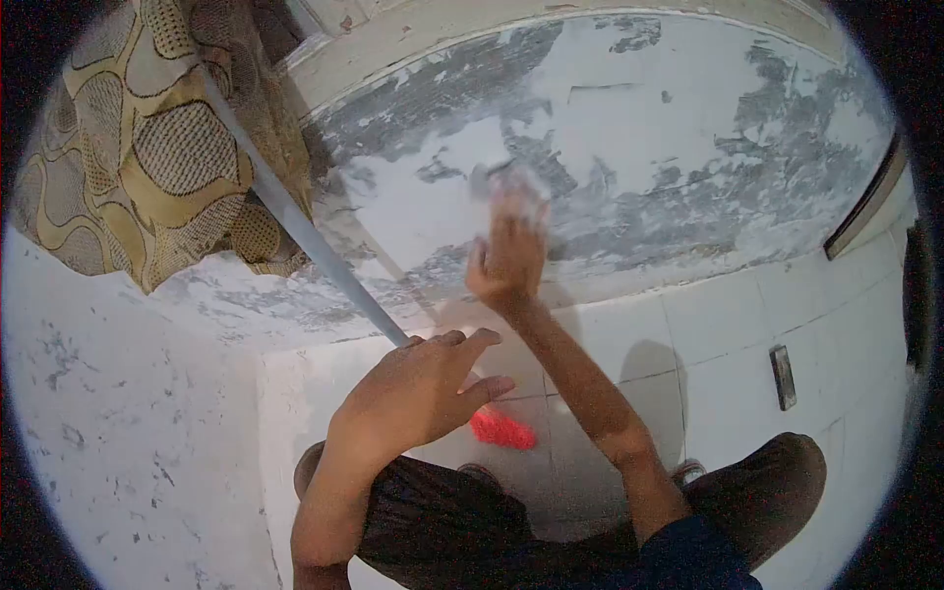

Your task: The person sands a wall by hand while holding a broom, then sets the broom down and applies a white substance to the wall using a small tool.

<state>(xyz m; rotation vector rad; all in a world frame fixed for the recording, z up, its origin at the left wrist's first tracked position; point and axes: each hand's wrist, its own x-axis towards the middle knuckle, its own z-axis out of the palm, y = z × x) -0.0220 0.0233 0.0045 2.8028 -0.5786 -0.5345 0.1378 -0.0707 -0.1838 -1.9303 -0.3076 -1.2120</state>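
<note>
My right hand (509,251) reaches forward to a low wall (629,128) of patchy white and grey plaster. Its fingers lie close together against the surface, and their tips are smeared by motion. A small greyish patch (484,181) shows at the fingertips, too blurred to name. Nearer to me is my left hand (408,393), thumb and index finger apart, the other fingers partly hidden. A grey pole (305,231) slants down from the upper left and disappears behind that hand; I see no grip around it. Just below the left thumb, a red fluffy thing (503,430) lies on the floor.
A yellow and brown patterned cloth (187,147) hangs at the upper left beside the pole. White floor tiles (728,324) run along the wall's base. A small dark-topped block (783,378) lies on them to the right. My bent knees (777,487) frame the floor ahead.
</note>
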